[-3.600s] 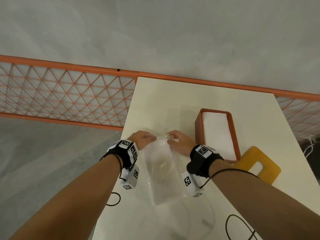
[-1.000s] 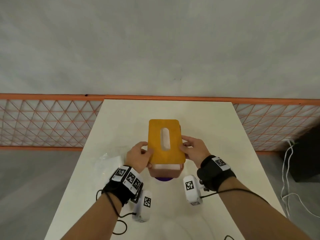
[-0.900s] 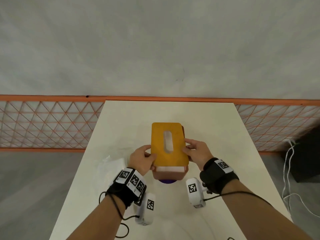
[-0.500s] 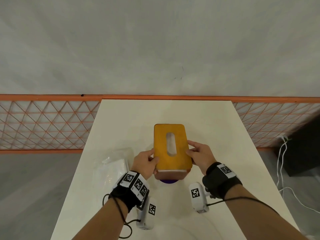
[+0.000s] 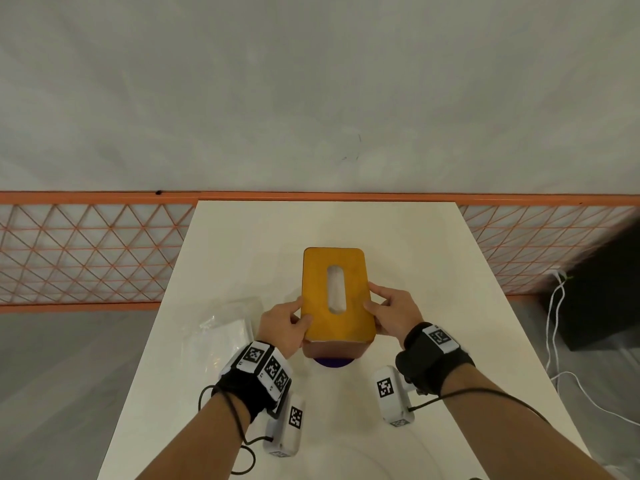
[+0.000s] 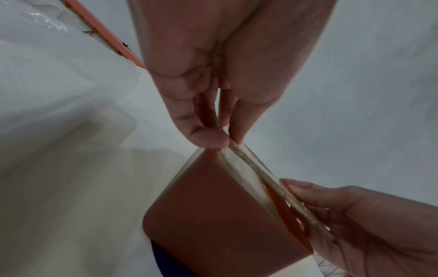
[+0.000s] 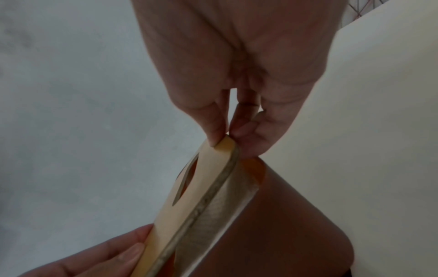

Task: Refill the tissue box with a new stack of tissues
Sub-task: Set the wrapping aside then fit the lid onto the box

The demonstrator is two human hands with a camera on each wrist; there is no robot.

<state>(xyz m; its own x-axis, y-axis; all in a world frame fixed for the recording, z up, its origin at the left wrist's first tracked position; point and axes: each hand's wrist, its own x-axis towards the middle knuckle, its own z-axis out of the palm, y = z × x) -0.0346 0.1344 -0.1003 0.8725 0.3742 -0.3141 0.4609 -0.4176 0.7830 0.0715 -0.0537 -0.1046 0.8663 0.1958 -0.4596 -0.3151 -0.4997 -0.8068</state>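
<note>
My left hand (image 5: 284, 323) and right hand (image 5: 393, 315) both grip the slotted lid (image 5: 336, 294), now lowered almost flush onto the tissue box (image 5: 334, 348), nearly closing the refill.

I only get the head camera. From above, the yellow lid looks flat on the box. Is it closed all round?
Observer: Not quite. The left wrist camera shows a gap at the near end: the lid sits above the rim of the box, with white tissues showing between them.
Visitor: How does the left hand hold it?
Observer: The left hand pinches the lid's corner between thumb and fingertip.
Visitor: And the right?
Observer: In the right wrist view, the right hand pinches the other near corner the same way.
</note>
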